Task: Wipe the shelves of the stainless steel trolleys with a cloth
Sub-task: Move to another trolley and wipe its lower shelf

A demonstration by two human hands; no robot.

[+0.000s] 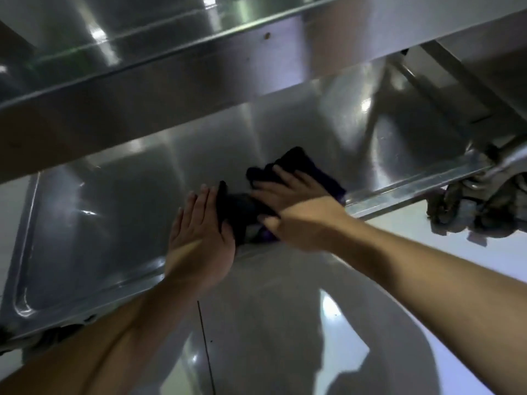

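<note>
A dark cloth [302, 163] with a purple edge lies on the lower shelf [94, 223] of a stainless steel trolley, near its front rim. My right hand [288, 201] presses flat on the cloth with straight fingers. My left hand [199, 238] lies flat on the shelf just left of the cloth, its thumb side touching the cloth's dark edge. Part of the cloth is hidden under my right hand.
The trolley's upper shelf [171, 69] overhangs the lower one and limits headroom. A caster wheel [467, 206] wrapped in grime sits at the right corner. Below the shelf's front rim is a glossy pale floor [285, 323] with a dark joint line.
</note>
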